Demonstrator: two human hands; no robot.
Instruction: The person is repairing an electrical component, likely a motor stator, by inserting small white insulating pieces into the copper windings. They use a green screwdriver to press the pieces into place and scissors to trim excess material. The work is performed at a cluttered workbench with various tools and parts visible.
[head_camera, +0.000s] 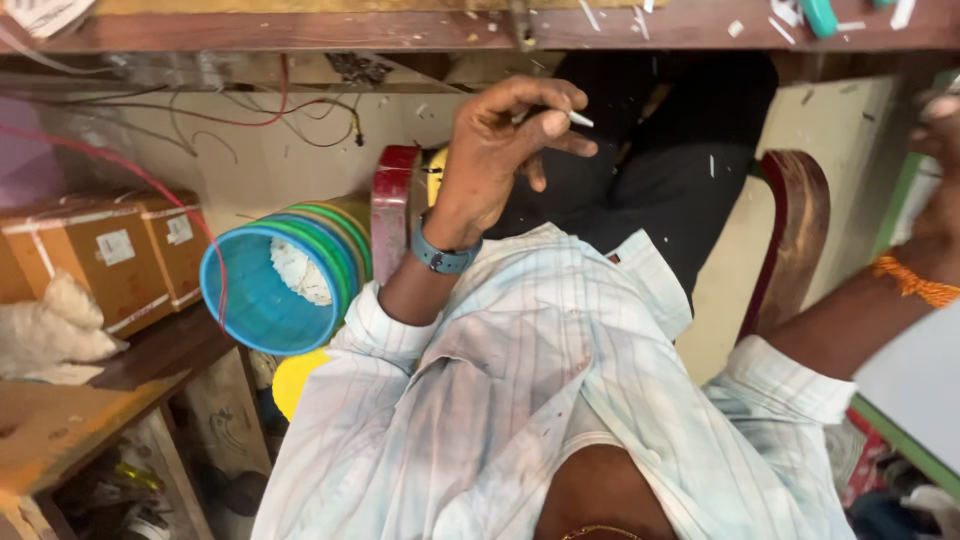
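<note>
Head view, looking down the person's own striped shirt (540, 400). The left hand (500, 150), a blue watch (443, 258) on its wrist, is raised above the shirt, its fingers (545, 125) pinching a thin white stick (580, 119) at the tip. Left of this hand lies a stack of blue and green bowls (285, 275) on its side, with cardboard boxes (105, 255) farther left. The right hand (935, 130) is cut off at the picture's edge; its grip cannot be told.
</note>
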